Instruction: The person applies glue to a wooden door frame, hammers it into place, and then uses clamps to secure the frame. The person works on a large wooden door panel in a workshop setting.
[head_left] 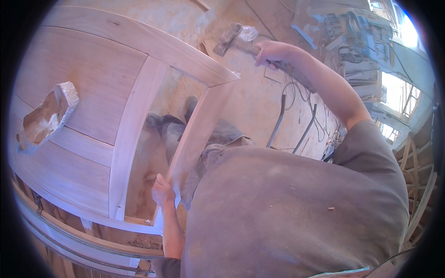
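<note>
My right hand (273, 53) is raised to the upper right, closed around the handle of a hammer (226, 41). The dark hammer head points left, above the corner of a pale wooden door (88, 69), and does not touch it. Part of the handle sticks out behind my fist along the forearm. Lower down, my left hand (163, 191) is closed at the inner edge of the door's end rail (194, 127), beside the open gap in the frame. Some of its fingers are hidden.
A cut-open container (69, 95) with whitish residue lies on the door panel. Clear plastic (248, 33) shows behind the hammer. Two dark bars (277, 121) and cables are on the dusty floor. Timber and clutter (357, 41) line the right side. Rails (83, 245) run below the door.
</note>
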